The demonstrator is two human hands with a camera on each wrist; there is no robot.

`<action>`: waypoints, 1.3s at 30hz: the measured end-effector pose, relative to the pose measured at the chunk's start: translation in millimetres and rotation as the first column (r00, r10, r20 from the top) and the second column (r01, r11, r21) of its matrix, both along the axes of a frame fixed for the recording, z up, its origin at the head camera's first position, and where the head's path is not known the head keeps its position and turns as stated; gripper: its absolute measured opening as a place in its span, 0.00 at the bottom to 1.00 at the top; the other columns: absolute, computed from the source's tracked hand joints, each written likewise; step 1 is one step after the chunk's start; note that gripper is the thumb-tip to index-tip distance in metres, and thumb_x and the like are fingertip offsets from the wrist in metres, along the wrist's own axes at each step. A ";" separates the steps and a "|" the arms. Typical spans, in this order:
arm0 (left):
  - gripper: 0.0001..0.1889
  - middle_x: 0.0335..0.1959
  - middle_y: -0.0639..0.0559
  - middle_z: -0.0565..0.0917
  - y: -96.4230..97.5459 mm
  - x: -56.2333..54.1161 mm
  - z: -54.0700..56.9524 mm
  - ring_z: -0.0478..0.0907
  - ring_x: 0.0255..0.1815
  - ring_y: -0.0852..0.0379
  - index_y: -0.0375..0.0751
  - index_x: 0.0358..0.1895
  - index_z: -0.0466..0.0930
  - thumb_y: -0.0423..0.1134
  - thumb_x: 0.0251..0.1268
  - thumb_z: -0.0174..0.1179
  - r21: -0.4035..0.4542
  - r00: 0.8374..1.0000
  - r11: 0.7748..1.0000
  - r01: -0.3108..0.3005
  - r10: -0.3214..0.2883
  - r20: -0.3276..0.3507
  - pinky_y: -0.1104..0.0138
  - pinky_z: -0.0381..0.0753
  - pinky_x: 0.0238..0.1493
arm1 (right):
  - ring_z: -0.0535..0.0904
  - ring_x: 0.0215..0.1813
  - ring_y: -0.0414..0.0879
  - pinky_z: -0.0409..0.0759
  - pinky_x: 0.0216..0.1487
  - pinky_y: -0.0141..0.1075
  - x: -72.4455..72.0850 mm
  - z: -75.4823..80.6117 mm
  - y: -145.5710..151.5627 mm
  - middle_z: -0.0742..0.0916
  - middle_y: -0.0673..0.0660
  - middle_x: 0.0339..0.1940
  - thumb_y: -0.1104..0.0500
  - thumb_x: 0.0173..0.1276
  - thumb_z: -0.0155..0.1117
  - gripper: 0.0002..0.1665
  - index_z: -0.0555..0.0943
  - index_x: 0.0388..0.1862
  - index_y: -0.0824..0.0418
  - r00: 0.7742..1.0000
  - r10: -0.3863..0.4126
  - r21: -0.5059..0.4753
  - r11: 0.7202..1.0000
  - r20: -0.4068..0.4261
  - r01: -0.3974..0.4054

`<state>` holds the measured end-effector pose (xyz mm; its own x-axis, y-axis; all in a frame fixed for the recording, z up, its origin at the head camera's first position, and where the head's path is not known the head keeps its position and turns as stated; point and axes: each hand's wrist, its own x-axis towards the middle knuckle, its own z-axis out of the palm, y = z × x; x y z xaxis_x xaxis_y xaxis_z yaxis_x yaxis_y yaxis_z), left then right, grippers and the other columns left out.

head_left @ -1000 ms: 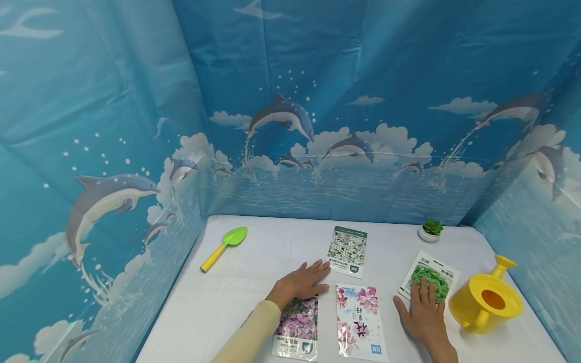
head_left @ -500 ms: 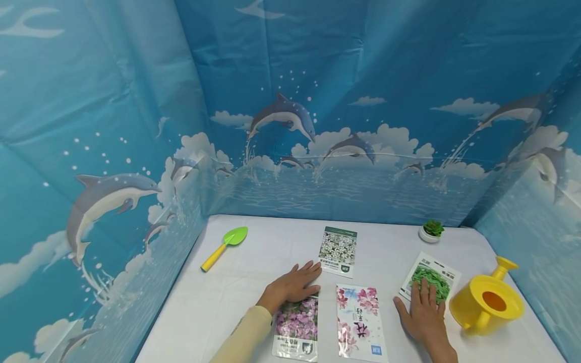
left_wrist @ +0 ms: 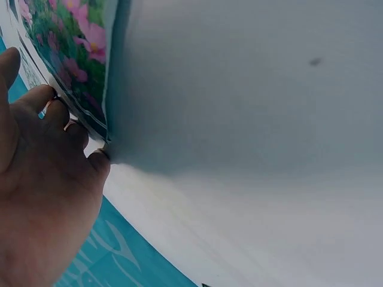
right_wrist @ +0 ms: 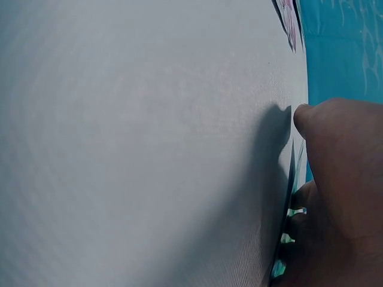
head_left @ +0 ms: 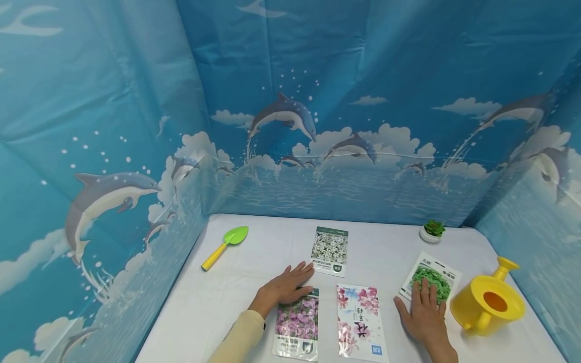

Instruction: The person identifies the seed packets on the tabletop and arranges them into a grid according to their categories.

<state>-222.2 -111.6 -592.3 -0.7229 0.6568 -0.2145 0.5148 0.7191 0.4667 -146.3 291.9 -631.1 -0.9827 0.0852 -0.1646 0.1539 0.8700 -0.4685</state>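
In the head view my left hand (head_left: pixel 288 285) lies flat with extended fingers, its fingertips at the lower left corner of a seed packet with white flowers (head_left: pixel 330 250). Its palm side overlaps the top of a pink-flower seed packet (head_left: pixel 297 325), whose blossoms also show beside the hand in the left wrist view. With fingers spread straight, my right hand (head_left: pixel 424 315) rests on the lower part of a seed packet with green leaves (head_left: pixel 428 275). Between the hands lies a white packet with pink blossoms and large dark characters (head_left: pixel 360 320).
A yellow watering can (head_left: pixel 487 305) stands right of my right hand. Behind it sits a small potted succulent (head_left: pixel 432 231). A toy trowel (head_left: pixel 225 247) with green blade lies at the left. Blue dolphin curtains (head_left: pixel 317 191) border the white table (head_left: pixel 254 252).
My left hand has slid to the left, and the white-flower packet has moved left along with it. My right hand and the other packets have stayed in place.
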 end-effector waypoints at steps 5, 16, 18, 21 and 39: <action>0.35 0.90 0.53 0.52 -9.0 2.0 -9.7 0.43 0.91 0.51 0.45 0.89 0.54 0.56 0.89 0.44 0.023 1.000 0.999 -0.030 0.030 -0.007 0.47 0.42 0.90 | 0.21 0.84 0.77 0.19 0.77 0.77 0.1 -0.1 -0.1 0.34 0.81 0.84 0.35 0.85 0.49 0.60 0.41 0.83 0.84 1.000 -0.004 0.007 1.000 -0.002 0.004; 0.34 0.90 0.51 0.54 -24.6 13.4 -3.9 0.46 0.91 0.47 0.43 0.88 0.56 0.54 0.89 0.48 0.027 0.997 0.997 -0.078 0.078 -0.010 0.45 0.44 0.89 | 0.21 0.84 0.78 0.18 0.77 0.76 -0.6 1.4 -0.8 0.34 0.81 0.84 0.36 0.85 0.50 0.59 0.41 0.83 0.84 1.000 -0.012 0.001 1.000 0.000 0.012; 0.34 0.90 0.49 0.55 -27.4 15.5 -2.0 0.47 0.90 0.46 0.42 0.88 0.56 0.54 0.89 0.48 0.029 0.997 0.996 -0.078 0.079 -0.011 0.44 0.45 0.89 | 0.22 0.84 0.78 0.18 0.77 0.76 -0.9 1.9 -1.4 0.34 0.81 0.84 0.36 0.85 0.50 0.59 0.41 0.83 0.84 1.000 -0.016 0.002 1.000 -0.001 0.016; 0.35 0.90 0.49 0.55 -31.3 18.3 -1.4 0.47 0.90 0.45 0.42 0.88 0.56 0.54 0.89 0.48 0.025 0.996 0.996 -0.088 0.088 -0.009 0.44 0.45 0.89 | 0.22 0.84 0.78 0.19 0.77 0.75 -0.9 3.0 -2.3 0.35 0.81 0.84 0.37 0.85 0.51 0.59 0.42 0.82 0.84 1.000 -0.020 0.005 1.000 0.003 0.020; 0.36 0.89 0.45 0.55 -53.4 33.1 -8.4 0.46 0.90 0.42 0.39 0.88 0.55 0.57 0.89 0.46 0.085 0.991 0.988 -0.132 0.132 0.002 0.40 0.44 0.88 | 0.22 0.84 0.78 0.18 0.77 0.75 -0.9 1.6 -2.5 0.34 0.81 0.84 0.36 0.85 0.51 0.60 0.42 0.82 0.85 1.000 -0.014 -0.008 1.000 0.003 0.014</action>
